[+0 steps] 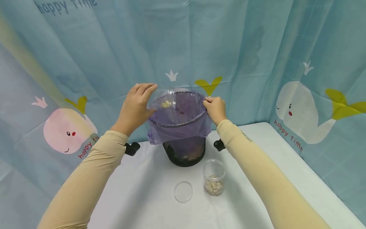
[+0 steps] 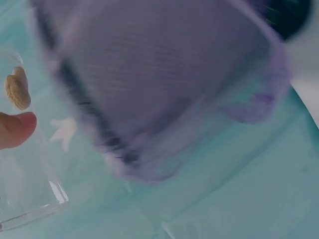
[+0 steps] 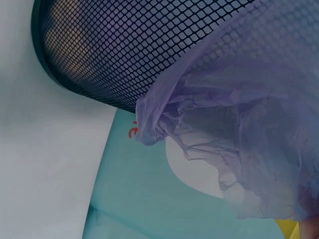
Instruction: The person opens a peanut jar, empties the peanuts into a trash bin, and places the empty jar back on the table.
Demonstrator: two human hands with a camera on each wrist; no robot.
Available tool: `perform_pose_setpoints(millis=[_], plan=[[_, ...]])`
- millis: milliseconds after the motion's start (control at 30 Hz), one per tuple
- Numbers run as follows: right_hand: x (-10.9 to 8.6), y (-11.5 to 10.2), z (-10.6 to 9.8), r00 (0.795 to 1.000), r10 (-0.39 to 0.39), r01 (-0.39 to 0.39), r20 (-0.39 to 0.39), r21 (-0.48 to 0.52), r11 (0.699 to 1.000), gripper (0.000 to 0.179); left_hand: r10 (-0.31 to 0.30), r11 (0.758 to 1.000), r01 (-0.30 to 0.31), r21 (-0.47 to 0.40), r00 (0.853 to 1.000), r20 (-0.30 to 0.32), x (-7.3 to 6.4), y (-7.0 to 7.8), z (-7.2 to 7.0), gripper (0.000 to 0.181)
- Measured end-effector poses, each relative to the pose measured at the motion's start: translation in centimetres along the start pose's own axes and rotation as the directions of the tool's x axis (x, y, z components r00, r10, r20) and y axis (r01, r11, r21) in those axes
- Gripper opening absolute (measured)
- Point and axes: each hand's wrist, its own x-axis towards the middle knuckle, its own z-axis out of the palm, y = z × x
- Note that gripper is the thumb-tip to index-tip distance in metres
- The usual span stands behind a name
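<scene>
My left hand (image 1: 135, 108) grips a clear plastic jar (image 1: 157, 96), tipped on its side over the left rim of a mesh trash bin (image 1: 197, 148). Some peanuts (image 1: 165, 104) lie inside the jar; one peanut (image 2: 18, 89) shows near my thumb (image 2: 19, 130) in the left wrist view. A purple trash bag (image 1: 180, 132) lines the bin and folds down over its rim. With my right hand (image 1: 216, 108) I pinch the right side of the bag-covered rim. Through the mesh, some contents show at the bin's bottom.
On the white table (image 1: 154, 203) stands an open clear jar (image 1: 214, 170) partly filled with pale nut-like pieces (image 1: 213, 187). A round clear lid (image 1: 183, 192) lies to its left. A blue curtain (image 1: 137, 47) with printed whales hangs behind and at both sides.
</scene>
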Motion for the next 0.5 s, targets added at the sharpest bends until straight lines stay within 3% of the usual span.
perform_pose_setpoints(millis=[400, 500], plan=[[0.1, 0.1, -0.2, 1.0, 0.014, -0.014, -0.002, 0.006, 1.0, 0.034, 0.108, 0.994, -0.109, 0.01, 0.993, 0.052, -0.3, 0.6, 1.2, 0.076], [0.1, 0.1, -0.2, 1.0, 0.014, -0.014, -0.004, 0.0, 1.0, 0.034, 0.071, 0.997, -0.071, 0.01, 0.997, -0.027, -0.1, 0.5, 0.9, 0.076]])
